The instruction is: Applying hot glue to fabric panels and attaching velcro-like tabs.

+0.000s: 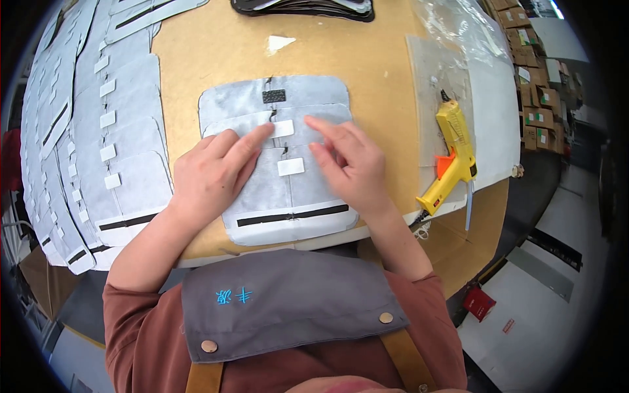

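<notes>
1. The grey fabric panels [278, 164] lie stacked in the middle of the cardboard-covered table [209, 52], just in front of the person. Each upper piece is set back a little, so the rounded edges step toward the far side.

2. The pieces look thin, soft and light, like felt or a non-woven sheet. They would probably bend and slide over one another easily, so flat pressure from above seems the safest way to keep them steady. For lifting, an outer edge would be the better place to take hold, away from the small white patches [290, 166] and the black strip [293, 215] near the front edge.

3. The left hand [213, 173] lies palm down on the left half of the stack. Its forefinger stretches toward a white patch near the middle seam, and its tip touches or nearly touches that patch. The hand is spread out and grips nothing.

4. The right hand [350, 167] rests on the right half with its fingers extended and slightly fanned, the tips pointing toward the same seam. It also lies flat and holds nothing.

5. Both forearms come in from the lower edge and angle inward.

6. A yellow glue gun [454, 157] lies to the right on a clear sheet [432, 72], well apart from the hands. Rows of similar grey pieces [98, 131] cover the table's left side.
</notes>
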`<state>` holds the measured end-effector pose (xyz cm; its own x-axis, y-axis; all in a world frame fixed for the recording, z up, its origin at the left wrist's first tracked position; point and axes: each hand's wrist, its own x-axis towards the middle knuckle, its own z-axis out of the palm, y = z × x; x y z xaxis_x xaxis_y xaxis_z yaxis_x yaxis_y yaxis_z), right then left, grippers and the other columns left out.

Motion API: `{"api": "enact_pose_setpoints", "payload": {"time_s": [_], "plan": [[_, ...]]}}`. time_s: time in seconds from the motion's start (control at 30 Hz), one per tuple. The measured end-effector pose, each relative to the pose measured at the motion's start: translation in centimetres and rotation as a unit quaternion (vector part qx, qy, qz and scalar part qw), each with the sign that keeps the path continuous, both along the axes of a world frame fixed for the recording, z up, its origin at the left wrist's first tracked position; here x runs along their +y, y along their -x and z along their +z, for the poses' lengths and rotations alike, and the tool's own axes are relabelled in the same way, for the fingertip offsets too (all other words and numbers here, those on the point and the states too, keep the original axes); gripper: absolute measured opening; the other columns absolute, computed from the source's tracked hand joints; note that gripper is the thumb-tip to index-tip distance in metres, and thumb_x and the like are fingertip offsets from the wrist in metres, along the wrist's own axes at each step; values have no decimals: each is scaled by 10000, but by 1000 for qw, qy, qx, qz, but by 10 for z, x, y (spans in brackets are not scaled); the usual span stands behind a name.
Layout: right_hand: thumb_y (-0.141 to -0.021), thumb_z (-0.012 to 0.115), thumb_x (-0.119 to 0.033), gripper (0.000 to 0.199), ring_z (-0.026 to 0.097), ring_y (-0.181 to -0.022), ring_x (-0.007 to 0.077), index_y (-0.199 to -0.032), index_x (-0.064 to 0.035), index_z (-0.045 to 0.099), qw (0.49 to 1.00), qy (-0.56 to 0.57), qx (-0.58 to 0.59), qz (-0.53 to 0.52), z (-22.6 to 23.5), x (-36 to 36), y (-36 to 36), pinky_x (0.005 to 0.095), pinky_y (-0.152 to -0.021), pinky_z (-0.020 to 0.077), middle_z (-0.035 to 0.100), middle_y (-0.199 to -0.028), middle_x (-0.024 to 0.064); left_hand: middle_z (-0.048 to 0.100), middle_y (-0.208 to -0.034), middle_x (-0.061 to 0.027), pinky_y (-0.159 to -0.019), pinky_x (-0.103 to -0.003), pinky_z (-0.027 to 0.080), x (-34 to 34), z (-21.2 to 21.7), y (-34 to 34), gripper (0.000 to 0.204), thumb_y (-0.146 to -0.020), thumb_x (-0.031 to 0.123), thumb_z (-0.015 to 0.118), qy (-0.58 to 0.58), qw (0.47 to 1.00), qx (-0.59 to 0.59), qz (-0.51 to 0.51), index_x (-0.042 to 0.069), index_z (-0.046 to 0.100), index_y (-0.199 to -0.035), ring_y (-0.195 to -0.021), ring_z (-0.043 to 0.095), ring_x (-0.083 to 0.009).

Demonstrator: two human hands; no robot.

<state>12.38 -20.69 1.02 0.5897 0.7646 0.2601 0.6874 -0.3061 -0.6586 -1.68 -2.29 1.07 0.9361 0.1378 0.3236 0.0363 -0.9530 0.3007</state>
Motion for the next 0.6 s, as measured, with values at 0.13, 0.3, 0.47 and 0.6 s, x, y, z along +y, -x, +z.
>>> {"api": "enact_pose_setpoints", "payload": {"time_s": [0.13, 0.3, 0.47, 0.6], "plan": [[-834, 745, -17, 172, 586, -651, 135, -998, -66, 733, 988, -101, 54, -106, 4, -26, -7, 268, -593, 481, 630, -830, 55, 483, -686, -13, -519, -317, 433, 0, -1, 3, 520, -834, 91, 738, -4, 1000, 12, 12, 190, 621, -1331, -583, 520, -174], [-829, 765, -14, 83, 572, -636, 131, -872, -5, 695, 969, -99, -60, -219, 16, -104, -20, 264, -595, 477, 616, -758, 59, 491, -684, -22, -526, -322, 438, -1, -5, 3, 487, -844, 72, 728, -17, 1000, -12, 17, 173, 628, -1310, -584, 524, -173], [-864, 751, -57, 88, 578, -633, 144, -873, -11, 677, 943, -46, -44, -326, 23, -137, -14, 268, -608, 483, 644, -769, 51, 507, -713, -33, -530, -322, 445, -2, 3, 3, 464, -853, 68, 728, -15, 1000, -1, 24, 156, 625, -1296, -585, 530, -184], [-864, 734, -65, 126, 644, -741, 233, -958, -15, 665, 980, -23, -71, -185, 37, -105, -8, 338, -698, 521, 674, -855, 86, 580, -857, -60, -567, -331, 473, 1, 15, 1, 343, -863, 120, 746, 71, 994, 27, 73, 117, 635, -1188, -626, 574, -203]]}}
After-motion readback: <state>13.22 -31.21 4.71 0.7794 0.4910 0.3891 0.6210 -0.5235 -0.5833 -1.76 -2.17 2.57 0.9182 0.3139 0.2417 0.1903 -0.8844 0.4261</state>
